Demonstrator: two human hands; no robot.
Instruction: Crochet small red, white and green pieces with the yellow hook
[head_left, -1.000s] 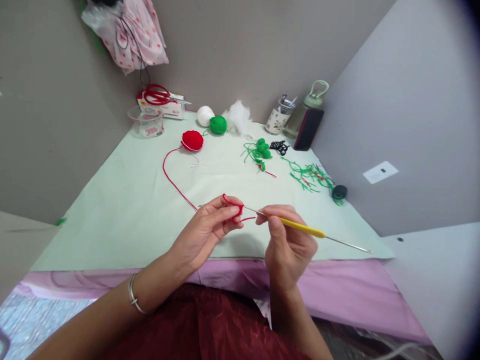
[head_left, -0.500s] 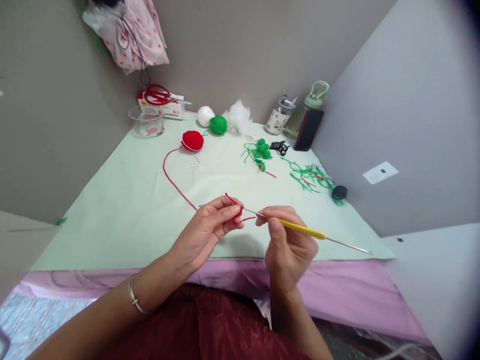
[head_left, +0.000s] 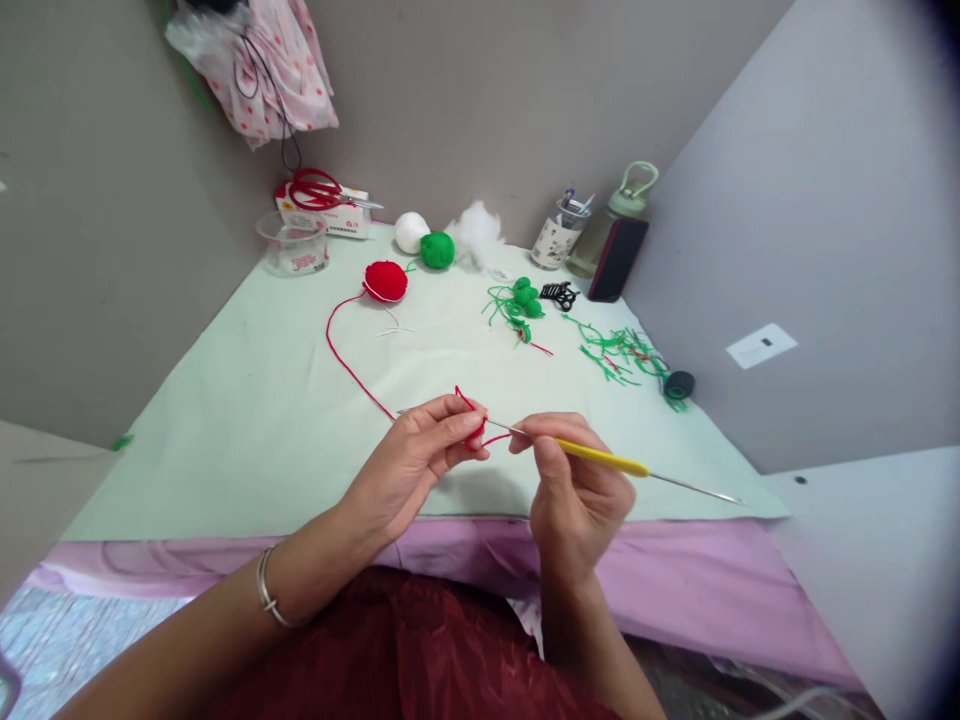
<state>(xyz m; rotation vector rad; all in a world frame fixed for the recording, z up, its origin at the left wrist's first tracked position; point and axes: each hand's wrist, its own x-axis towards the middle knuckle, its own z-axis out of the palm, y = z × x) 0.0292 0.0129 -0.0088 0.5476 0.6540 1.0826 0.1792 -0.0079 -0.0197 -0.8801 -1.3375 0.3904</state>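
Between the thumb and fingers of my left hand (head_left: pixel 420 445) a small piece of red crochet work (head_left: pixel 475 436) is pinched, partly hidden by the fingers. My right hand (head_left: pixel 577 485) is closed round the yellow handle of a double-ended crochet hook (head_left: pixel 604 457), whose left metal end reaches the red work. A short red yarn tail runs from the work to my right fingertips. From behind my left hand the red yarn (head_left: pixel 346 366) curves back to a red yarn ball (head_left: pixel 385 281) on the table.
White (head_left: pixel 412 232) and green yarn balls (head_left: pixel 436 250) stand at the back beside fluffy stuffing (head_left: pixel 478 235). Green crocheted pieces (head_left: pixel 528 298), a black hair clip (head_left: pixel 559 295) and yarn scraps (head_left: pixel 619 350) lie right. A phone (head_left: pixel 618 260) leans on a bottle (head_left: pixel 631 203); scissors (head_left: pixel 315 188) rest on a box.
The hook and right hand have shifted very slightly left. The red loop above my left fingers has moved a little right, and the yarn tail now meets my right fingertips.
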